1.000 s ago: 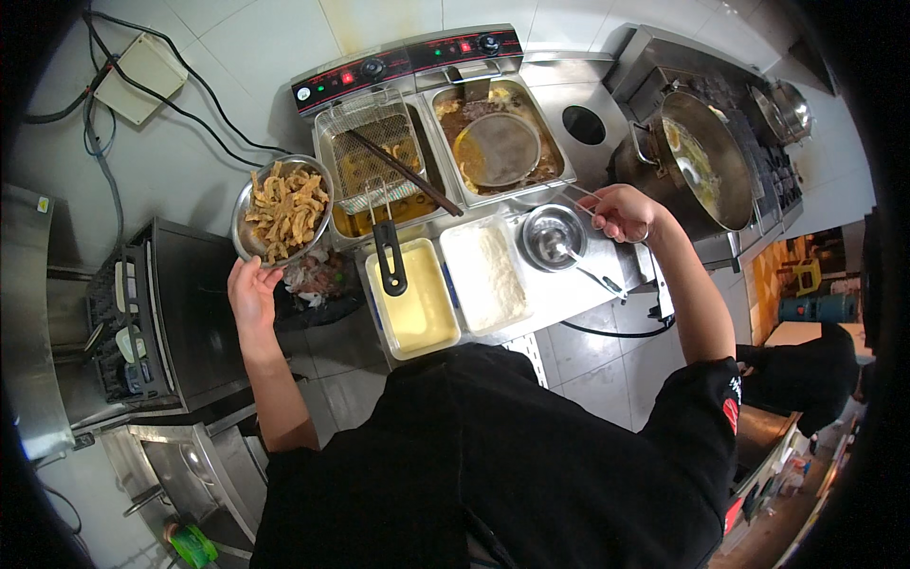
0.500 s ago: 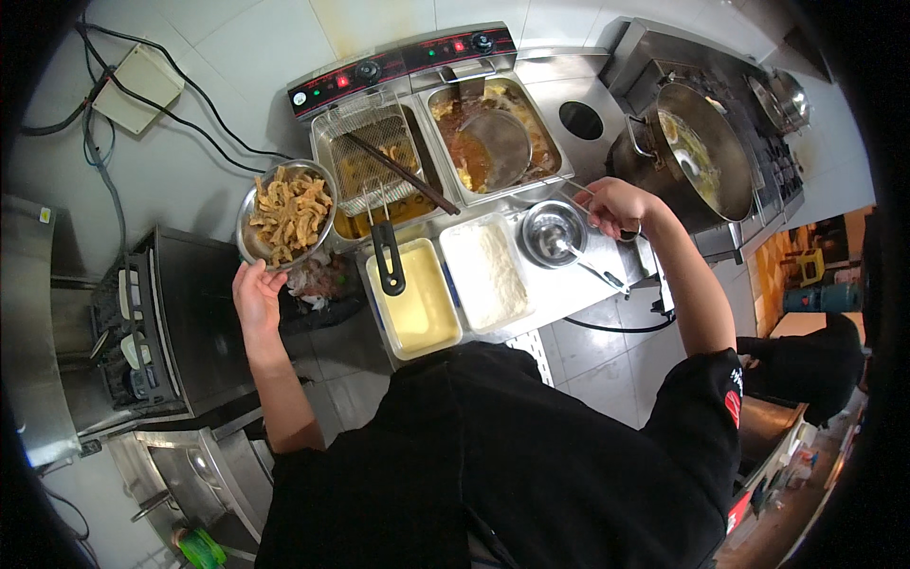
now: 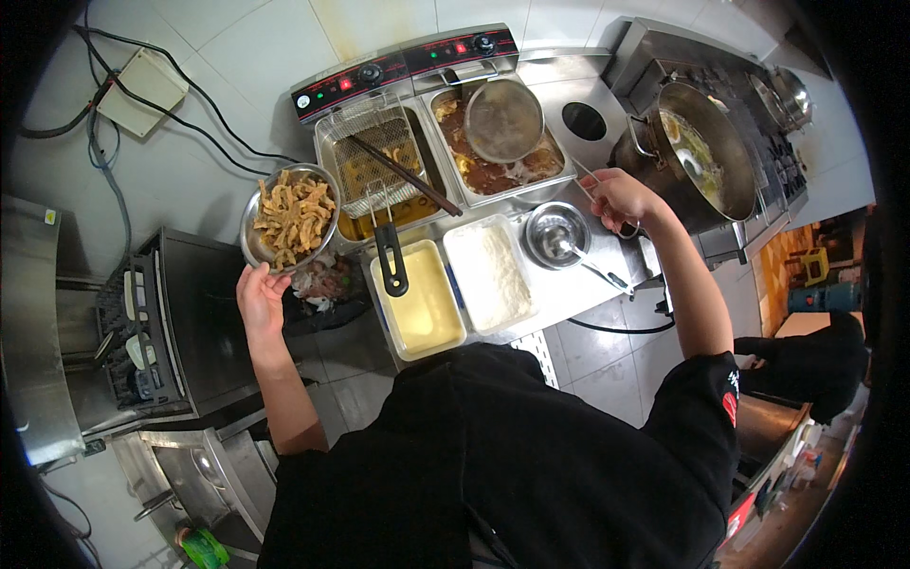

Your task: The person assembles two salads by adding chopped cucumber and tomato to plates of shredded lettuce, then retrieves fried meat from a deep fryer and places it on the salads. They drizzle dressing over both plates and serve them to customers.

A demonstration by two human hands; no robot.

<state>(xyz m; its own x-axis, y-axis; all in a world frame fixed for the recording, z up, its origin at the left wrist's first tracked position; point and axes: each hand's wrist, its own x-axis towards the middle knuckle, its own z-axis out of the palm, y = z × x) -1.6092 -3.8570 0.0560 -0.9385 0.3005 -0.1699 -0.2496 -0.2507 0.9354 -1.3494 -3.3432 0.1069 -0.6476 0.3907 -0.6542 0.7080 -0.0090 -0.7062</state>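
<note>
My left hand (image 3: 263,302) grips the near rim of a round steel bowl (image 3: 248,220), held out left of the fryer. Fried golden-brown strips (image 3: 296,212) are heaped in it. The fingers of my right hand (image 3: 620,199) are closed around the long thin handle of a round mesh skimmer (image 3: 504,121). Its disc is over the right fryer tank (image 3: 519,192), which holds dark oil with bits and foam. In the left tank (image 3: 434,180), a wire fry basket (image 3: 368,133) with a black handle has dark chopsticks (image 3: 408,174) lying across it.
Before the fryer are a tray of yellow batter (image 3: 422,303), a tray of white powder (image 3: 488,275) and a steel bowl (image 3: 550,232) with a ladle (image 3: 595,264). A large pot (image 3: 664,156) sits on the stove at right. A dark cabinet (image 3: 213,313) stands left.
The skimmer has moved up and right, from low in the right tank to its far side above the oil. My left hand and the bowl have barely shifted.
</note>
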